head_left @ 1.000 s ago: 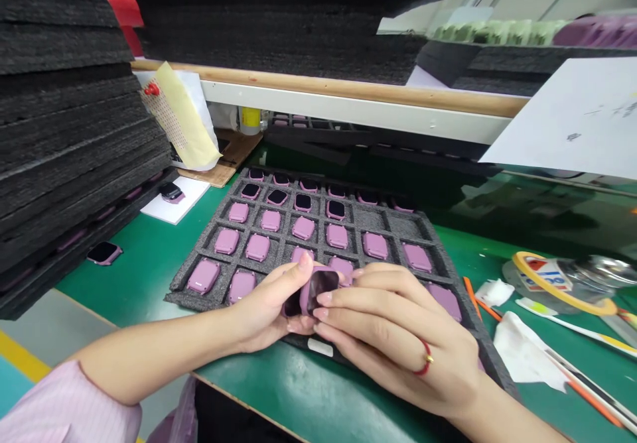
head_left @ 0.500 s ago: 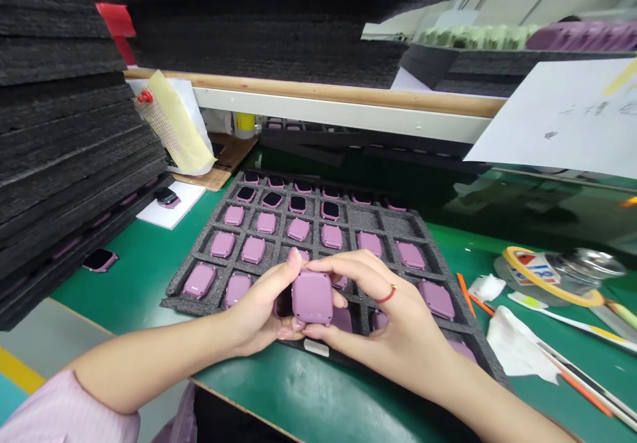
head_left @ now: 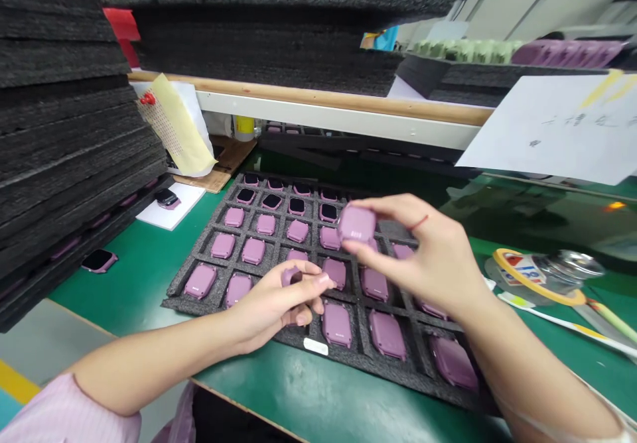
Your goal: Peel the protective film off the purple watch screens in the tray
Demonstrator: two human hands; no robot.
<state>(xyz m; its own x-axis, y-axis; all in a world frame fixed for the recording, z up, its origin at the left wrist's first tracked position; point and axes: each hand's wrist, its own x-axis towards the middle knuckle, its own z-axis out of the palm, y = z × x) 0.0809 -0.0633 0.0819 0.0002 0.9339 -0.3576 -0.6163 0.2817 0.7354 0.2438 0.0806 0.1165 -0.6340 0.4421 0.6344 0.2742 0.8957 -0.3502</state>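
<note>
1. Above the foam tray, the right hand (head_left: 423, 251) is closed in a pinch on a mauve smartwatch body (head_left: 355, 224), gripping it by its edges. This edge hold seems to leave the broad face uncovered for inspection. The body hangs clear of the tray, with a small mark visible at its centre.
2. Lower and to the left, the left hand (head_left: 279, 297) curls closed around a small mauve piece (head_left: 291, 276). The fingers hide most of it, so its exact form cannot be told.
3. Beneath both hands lies a dark grey foam tray (head_left: 293, 335), with one watch body (head_left: 253, 251) in each cell. The separate cells appear to keep the units from rubbing together. Dark screens (head_left: 271, 201) face up in the far rows, and mauve backs face up nearer the hands.
4. Outward, the tray rests on a green bench mat (head_left: 124, 277). Beside it stands a tall stack of foam trays (head_left: 64, 98), against which a loose watch (head_left: 98, 260) lies on the mat.
</note>
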